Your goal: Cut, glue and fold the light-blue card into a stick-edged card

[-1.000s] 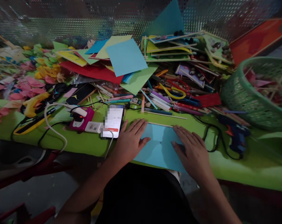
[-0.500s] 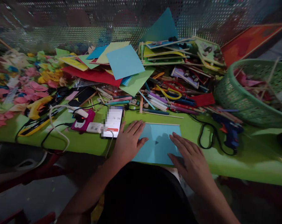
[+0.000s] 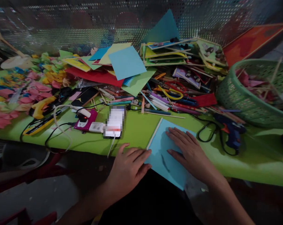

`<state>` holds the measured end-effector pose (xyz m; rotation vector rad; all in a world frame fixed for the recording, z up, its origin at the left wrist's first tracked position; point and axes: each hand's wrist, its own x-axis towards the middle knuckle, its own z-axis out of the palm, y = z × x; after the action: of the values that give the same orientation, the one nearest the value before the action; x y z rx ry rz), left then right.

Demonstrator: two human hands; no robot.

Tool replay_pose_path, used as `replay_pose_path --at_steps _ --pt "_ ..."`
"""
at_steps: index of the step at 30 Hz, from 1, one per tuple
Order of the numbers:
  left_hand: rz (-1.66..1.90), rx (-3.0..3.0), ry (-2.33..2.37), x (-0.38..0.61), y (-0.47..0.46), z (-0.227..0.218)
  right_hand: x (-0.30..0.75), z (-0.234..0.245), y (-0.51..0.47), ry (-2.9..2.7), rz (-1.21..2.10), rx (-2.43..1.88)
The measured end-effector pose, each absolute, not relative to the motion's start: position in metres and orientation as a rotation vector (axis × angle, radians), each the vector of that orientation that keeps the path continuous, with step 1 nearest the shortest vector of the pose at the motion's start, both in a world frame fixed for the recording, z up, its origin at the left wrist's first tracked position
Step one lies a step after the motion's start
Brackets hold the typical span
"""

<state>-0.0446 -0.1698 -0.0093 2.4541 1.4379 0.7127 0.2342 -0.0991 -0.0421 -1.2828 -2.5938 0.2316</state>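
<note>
A blue sheet of paper (image 3: 159, 147) lies turned at an angle on the green tabletop, its near corner reaching past the table's edge. Along its left side runs a thin pale stick (image 3: 154, 132). My right hand (image 3: 187, 151) rests flat on the sheet's right part, fingers stretched out. At the sheet's left corner, the fingertips of my left hand (image 3: 132, 161) touch the edge, with the fingers extended and the thumb a little apart. A dark streak shows on the paper between the hands.
A phone (image 3: 115, 120) and a pink power socket (image 3: 86, 120) with cables lie to the left. To the right are a blue glue gun (image 3: 232, 134) and a green basket (image 3: 246, 93). Behind are scissors (image 3: 170, 93), pens and stacked coloured paper (image 3: 127, 62).
The blue sheet has been turned anticlockwise, so its stick edge now faces left. My left hand has moved toward me to the sheet's corner; my right hand stays on the paper.
</note>
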Motion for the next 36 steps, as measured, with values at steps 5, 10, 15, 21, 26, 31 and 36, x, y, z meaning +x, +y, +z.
replay_pose_path --at_steps 5,10,15,21,26,31,36 --pt "0.742 2.450 1.328 -0.040 -0.171 -0.011 0.217 -0.040 -0.081 -2.661 0.349 -1.155" --pt "0.736 2.453 1.342 -0.042 -0.152 -0.012 0.219 -0.032 -0.049 -2.558 0.317 -1.132" --pt "0.572 2.514 1.487 -0.042 -0.126 -0.017 0.236 -0.025 -0.010 -2.469 -0.121 -1.472" --pt "0.327 2.506 1.578 -0.034 -0.107 -0.027 0.238 -0.027 0.003 -2.590 -0.225 -1.573" --pt "0.331 2.483 1.594 -0.037 -0.102 -0.030 0.243 -0.031 -0.002 -2.570 -0.218 -1.601" --pt "0.421 2.426 1.593 -0.037 -0.100 -0.029 0.250 -0.033 -0.005 -2.527 -0.214 -1.562" --pt "0.428 2.402 1.584 -0.035 -0.097 -0.029 0.259 -0.040 -0.005 -2.495 -0.107 -1.487"
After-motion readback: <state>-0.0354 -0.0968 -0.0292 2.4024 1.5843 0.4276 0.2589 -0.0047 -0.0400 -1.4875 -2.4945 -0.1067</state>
